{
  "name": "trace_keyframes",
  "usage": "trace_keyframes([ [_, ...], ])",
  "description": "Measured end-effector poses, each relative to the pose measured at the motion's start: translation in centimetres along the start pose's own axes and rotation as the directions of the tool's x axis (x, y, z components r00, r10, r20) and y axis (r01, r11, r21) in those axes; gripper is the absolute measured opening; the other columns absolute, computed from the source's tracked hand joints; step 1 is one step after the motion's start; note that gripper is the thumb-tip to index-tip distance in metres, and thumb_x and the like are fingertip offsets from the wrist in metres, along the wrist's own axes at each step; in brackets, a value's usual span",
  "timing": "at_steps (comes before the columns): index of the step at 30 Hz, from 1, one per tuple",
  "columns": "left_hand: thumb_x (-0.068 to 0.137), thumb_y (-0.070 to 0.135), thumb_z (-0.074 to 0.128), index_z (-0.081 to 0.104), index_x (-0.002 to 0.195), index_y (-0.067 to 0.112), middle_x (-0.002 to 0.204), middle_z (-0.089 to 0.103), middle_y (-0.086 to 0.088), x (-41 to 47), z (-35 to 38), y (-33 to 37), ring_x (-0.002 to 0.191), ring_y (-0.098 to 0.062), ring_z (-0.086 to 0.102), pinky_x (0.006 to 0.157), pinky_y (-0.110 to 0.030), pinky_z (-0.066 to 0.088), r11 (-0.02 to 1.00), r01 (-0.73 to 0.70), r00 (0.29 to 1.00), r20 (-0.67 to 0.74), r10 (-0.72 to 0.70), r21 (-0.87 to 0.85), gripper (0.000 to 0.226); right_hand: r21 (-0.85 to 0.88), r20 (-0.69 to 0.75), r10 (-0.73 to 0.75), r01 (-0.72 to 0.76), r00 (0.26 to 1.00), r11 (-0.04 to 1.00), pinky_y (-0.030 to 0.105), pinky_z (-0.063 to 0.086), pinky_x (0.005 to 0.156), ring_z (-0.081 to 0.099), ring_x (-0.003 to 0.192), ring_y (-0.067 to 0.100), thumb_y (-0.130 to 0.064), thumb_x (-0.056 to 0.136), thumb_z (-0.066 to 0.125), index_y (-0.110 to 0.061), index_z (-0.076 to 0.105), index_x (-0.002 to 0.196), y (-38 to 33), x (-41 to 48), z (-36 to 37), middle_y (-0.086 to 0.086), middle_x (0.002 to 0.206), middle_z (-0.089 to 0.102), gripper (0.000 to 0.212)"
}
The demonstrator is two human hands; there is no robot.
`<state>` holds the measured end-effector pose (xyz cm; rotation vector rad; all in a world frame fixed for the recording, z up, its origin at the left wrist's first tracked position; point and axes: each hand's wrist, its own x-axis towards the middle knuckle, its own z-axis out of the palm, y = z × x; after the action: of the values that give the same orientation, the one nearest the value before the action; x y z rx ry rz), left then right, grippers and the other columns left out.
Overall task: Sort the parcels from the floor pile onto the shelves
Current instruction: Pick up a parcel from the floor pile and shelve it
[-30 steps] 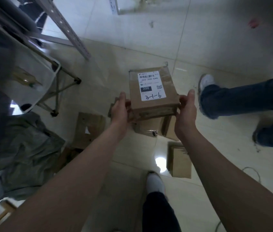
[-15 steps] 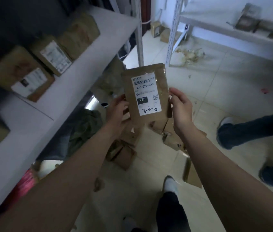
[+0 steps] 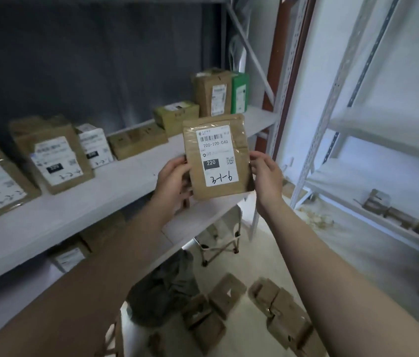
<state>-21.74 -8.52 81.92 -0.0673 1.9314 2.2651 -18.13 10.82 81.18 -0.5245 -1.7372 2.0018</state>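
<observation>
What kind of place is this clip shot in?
Most likely a parcel pickup or sorting storeroom. Metal shelving carries labelled cardboard parcels, more parcels lie on the floor, and both hands hold a barcoded parcel with a handwritten code.

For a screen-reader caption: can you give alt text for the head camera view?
Two bare hands, left hand and right hand, hold a flat brown cardboard parcel with a white shipping label upright before a white metal shelf lined with labelled brown parcels. More brown parcels lie on the floor.

folding chair beside dark cloth bundle
</observation>
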Motion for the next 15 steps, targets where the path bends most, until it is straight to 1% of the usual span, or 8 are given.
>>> trace_keyframes([
  [1, 0.098, 0.026, 0.062, 0.067, 0.115, 0.034, 0.098, 0.077, 0.010, -0.9, -0.6, 2.3, 0.100, -0.017, 0.072, 0.086, -0.041, 0.057, 0.999, -0.034, 0.999, -0.031, 0.034, -0.008, 0.019, 0.000, 0.037, -0.035, 0.035, 0.999, 0.999, 0.032, 0.054, 0.081, 0.070, 0.099, 0.016, -0.026, 0.077, 0.055, -0.033, 0.081, 0.089, -2.1, -0.3, 1.1, 0.000, 0.109, 0.078, 0.030],
  [3, 0.097, 0.026, 0.063, 0.066, 0.111, 0.036, 0.104, 0.075, 0.011, -2.8, -1.6, 6.6, 0.105, -0.016, 0.070, 0.075, -0.036, 0.057, 0.994, -0.100, 0.992, -0.079, 0.097, -0.042, 0.018, -0.002, 0.085, -0.100, 0.101, 0.991, 0.995, 0.036, 0.055, 0.085, 0.070, 0.102, 0.019, -0.026, 0.075, 0.056, -0.038, 0.080, 0.086, -6.5, -0.9, 3.1, -0.001, 0.107, 0.078, 0.029],
  [4, 0.096, 0.024, 0.063, 0.066, 0.114, 0.035, 0.109, 0.075, 0.008, -3.5, -1.9, 8.6, 0.109, -0.017, 0.069, 0.069, -0.034, 0.057, 0.989, -0.137, 0.987, -0.091, 0.131, -0.058, 0.021, -0.001, 0.096, -0.131, 0.131, 0.987, 0.991, 0.037, 0.055, 0.087, 0.070, 0.103, 0.020, -0.026, 0.077, 0.057, -0.037, 0.080, 0.085, -8.7, -1.3, 4.1, -0.002, 0.105, 0.078, 0.027],
  [5, 0.095, 0.023, 0.064, 0.066, 0.118, 0.033, 0.113, 0.074, 0.006, -4.3, -2.3, 10.5, 0.110, -0.016, 0.068, 0.069, -0.034, 0.058, 0.984, -0.170, 0.981, -0.105, 0.164, -0.056, 0.025, 0.006, 0.102, -0.165, 0.165, 0.981, 0.986, 0.036, 0.054, 0.087, 0.069, 0.102, 0.019, -0.025, 0.080, 0.057, -0.034, 0.079, 0.088, -10.7, -1.7, 5.1, -0.002, 0.105, 0.077, 0.025],
  [7, 0.095, 0.023, 0.065, 0.066, 0.124, 0.030, 0.110, 0.075, 0.006, -5.8, -2.9, 14.1, 0.107, -0.012, 0.068, 0.076, -0.038, 0.060, 0.970, -0.239, 0.963, -0.139, 0.232, -0.035, 0.030, 0.037, 0.111, -0.239, 0.236, 0.965, 0.971, 0.030, 0.049, 0.080, 0.065, 0.097, 0.013, -0.020, 0.093, 0.057, -0.026, 0.076, 0.099, -14.6, -2.9, 6.6, -0.003, 0.107, 0.073, 0.020],
  [10, 0.095, 0.022, 0.065, 0.066, 0.124, 0.027, 0.108, 0.075, 0.006, -7.9, -3.8, 19.0, 0.103, -0.009, 0.069, 0.070, -0.035, 0.062, 0.943, -0.330, 0.930, -0.183, 0.318, -0.041, 0.030, 0.093, 0.139, -0.305, 0.294, 0.942, 0.951, 0.023, 0.046, 0.069, 0.062, 0.089, 0.007, -0.019, 0.097, 0.061, -0.022, 0.073, 0.105, -18.9, -3.8, 8.6, -0.008, 0.103, 0.071, 0.015],
  [12, 0.095, 0.021, 0.065, 0.065, 0.125, 0.024, 0.111, 0.075, 0.003, -8.9, -4.7, 21.4, 0.106, -0.012, 0.069, 0.076, -0.039, 0.063, 0.925, -0.379, 0.905, -0.220, 0.363, -0.030, 0.030, 0.120, 0.177, -0.357, 0.340, 0.917, 0.933, 0.022, 0.047, 0.071, 0.064, 0.089, 0.005, -0.021, 0.094, 0.067, -0.024, 0.074, 0.104, -21.1, -4.6, 9.9, -0.011, 0.100, 0.072, 0.012],
  [15, 0.094, 0.021, 0.065, 0.065, 0.122, 0.027, 0.109, 0.077, 0.005, -10.3, -5.9, 24.3, 0.108, -0.015, 0.071, 0.088, -0.044, 0.058, 0.904, -0.425, 0.868, -0.266, 0.419, 0.036, 0.029, 0.177, 0.219, -0.400, 0.367, 0.890, 0.913, 0.021, 0.048, 0.078, 0.065, 0.093, 0.005, -0.020, 0.092, 0.070, -0.021, 0.073, 0.111, -23.6, -5.7, 12.2, -0.009, 0.105, 0.073, 0.019],
])
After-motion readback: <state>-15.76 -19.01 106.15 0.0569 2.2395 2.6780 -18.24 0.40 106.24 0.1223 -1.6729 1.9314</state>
